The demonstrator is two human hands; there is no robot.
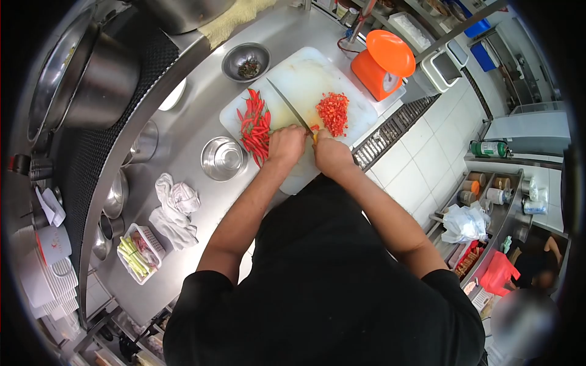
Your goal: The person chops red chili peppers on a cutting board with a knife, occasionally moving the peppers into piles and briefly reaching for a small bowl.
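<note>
On a white cutting board (293, 79) lie whole red chili peppers (255, 125) at the left and a heap of chopped red chili (333, 114) at the right. My right hand (334, 155) is closed around the yellow handle of a knife (287, 102), whose long blade slants away to the upper left across the board. Beside it, my left hand (287, 145) has its fingers curled and pressed down near the blade, at a red chili that is mostly hidden under the fingertips. Small red pieces lie between the two hands.
A steel bowl with dark scraps (246, 62) stands behind the board, and a steel container (223, 158) to its left. An orange scale (383, 64) is at the right. Towels (174, 210) and a white basket of vegetables (141, 253) lie further left. Another person (537, 262) is at the lower right.
</note>
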